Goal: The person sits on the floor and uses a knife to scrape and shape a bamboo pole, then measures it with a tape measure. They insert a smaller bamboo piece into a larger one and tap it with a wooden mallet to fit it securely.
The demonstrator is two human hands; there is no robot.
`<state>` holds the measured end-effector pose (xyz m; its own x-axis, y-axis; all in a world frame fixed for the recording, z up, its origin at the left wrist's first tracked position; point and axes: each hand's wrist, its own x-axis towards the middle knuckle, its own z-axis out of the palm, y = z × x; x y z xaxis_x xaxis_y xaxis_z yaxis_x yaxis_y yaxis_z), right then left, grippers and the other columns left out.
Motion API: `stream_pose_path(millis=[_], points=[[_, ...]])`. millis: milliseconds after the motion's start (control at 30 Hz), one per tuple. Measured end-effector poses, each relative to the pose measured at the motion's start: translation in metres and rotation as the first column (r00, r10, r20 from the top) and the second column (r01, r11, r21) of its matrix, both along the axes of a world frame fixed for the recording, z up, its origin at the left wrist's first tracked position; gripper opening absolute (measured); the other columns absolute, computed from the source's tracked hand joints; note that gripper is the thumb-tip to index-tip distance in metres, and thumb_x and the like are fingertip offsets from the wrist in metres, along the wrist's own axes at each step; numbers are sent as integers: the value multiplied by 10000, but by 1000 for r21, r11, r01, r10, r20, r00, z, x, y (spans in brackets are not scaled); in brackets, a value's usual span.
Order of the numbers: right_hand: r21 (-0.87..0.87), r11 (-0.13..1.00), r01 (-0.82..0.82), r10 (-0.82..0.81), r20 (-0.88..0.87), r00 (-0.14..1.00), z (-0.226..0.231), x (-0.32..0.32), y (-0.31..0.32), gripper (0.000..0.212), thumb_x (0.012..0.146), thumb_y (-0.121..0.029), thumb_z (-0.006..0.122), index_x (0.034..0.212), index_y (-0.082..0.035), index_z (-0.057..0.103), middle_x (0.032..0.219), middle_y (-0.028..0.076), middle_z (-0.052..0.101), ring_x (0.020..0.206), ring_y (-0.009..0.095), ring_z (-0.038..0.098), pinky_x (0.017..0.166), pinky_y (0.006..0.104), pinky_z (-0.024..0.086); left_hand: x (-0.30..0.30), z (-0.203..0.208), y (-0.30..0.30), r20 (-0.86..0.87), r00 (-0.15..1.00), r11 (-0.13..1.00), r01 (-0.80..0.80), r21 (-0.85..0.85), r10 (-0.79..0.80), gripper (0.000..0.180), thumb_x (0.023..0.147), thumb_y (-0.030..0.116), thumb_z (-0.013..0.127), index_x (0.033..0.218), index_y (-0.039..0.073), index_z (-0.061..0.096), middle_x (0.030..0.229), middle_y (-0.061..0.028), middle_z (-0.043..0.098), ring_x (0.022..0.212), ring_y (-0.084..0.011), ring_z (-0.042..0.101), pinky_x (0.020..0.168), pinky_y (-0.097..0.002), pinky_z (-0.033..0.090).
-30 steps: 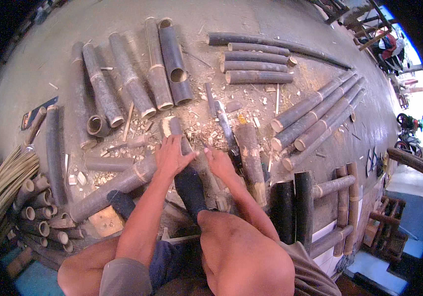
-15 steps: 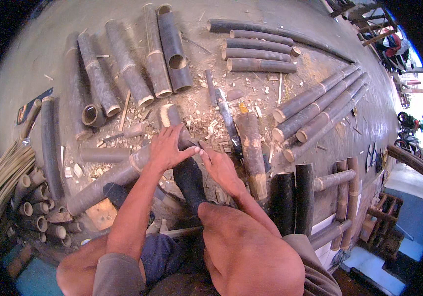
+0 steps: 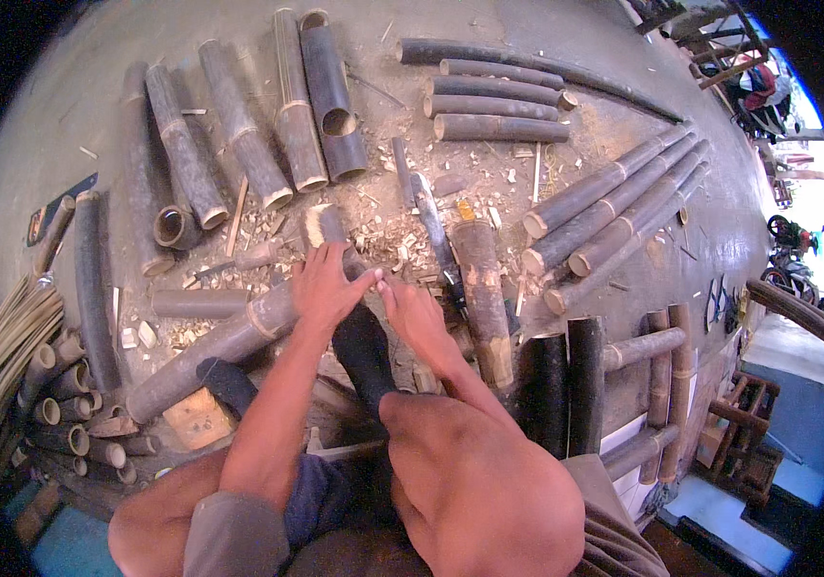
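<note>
A thick bamboo pole [image 3: 191, 356] lies slanting across the floor before me, its far end running under my left hand [image 3: 324, 296]. That hand is closed over the pole, its thumb stretched toward the right hand. My right hand [image 3: 417, 315] is closed in a pinch beside the left thumb; a small dark thing shows at its fingertips, but I cannot make out its kind. Just beyond the left hand is a bamboo piece [image 3: 324, 226] with a pale shaved patch. A foot in a black sock [image 3: 362, 356] rests close below both hands.
Pale wood chips [image 3: 383, 236] litter the floor. A long dark-bladed tool [image 3: 436, 226] lies beside a worn bamboo block [image 3: 479, 288]. Bamboo poles [image 3: 239, 125] lie at far left, more poles [image 3: 624, 192] at right. A handsaw [image 3: 61, 207] and bundled sticks [image 3: 13, 337] are at left.
The right hand has shifted slightly up and left, and the dark edge at its fingertips shows less. The left hand stays on the pole. The whole view has moved a little.
</note>
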<state>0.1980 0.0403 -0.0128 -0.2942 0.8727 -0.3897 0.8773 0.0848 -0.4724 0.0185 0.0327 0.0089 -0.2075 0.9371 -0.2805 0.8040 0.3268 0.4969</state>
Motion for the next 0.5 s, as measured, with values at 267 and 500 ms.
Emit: stream_pose_path(millis=[267, 500], points=[[10, 996, 84, -78, -273, 959, -25, 19, -2, 463, 1077, -410, 447, 1254, -42, 666, 873, 360, 639, 888, 543, 650, 775, 576, 499, -8, -2, -8, -125, 973, 975, 207, 79, -196, 871, 720, 441, 870, 1420, 65, 514, 1370, -131, 559, 1279, -326, 529, 1027, -534, 415], [-29, 996, 86, -91, -221, 971, 19, 22, -19, 454, 1068, -390, 466, 1410, -121, 595, 887, 307, 696, 848, 513, 678, 770, 592, 536, -5, -5, -10, -159, 964, 973, 225, 54, -214, 928, 729, 567, 819, 1445, 67, 503, 1379, -133, 562, 1305, -329, 511, 1060, -536, 402]])
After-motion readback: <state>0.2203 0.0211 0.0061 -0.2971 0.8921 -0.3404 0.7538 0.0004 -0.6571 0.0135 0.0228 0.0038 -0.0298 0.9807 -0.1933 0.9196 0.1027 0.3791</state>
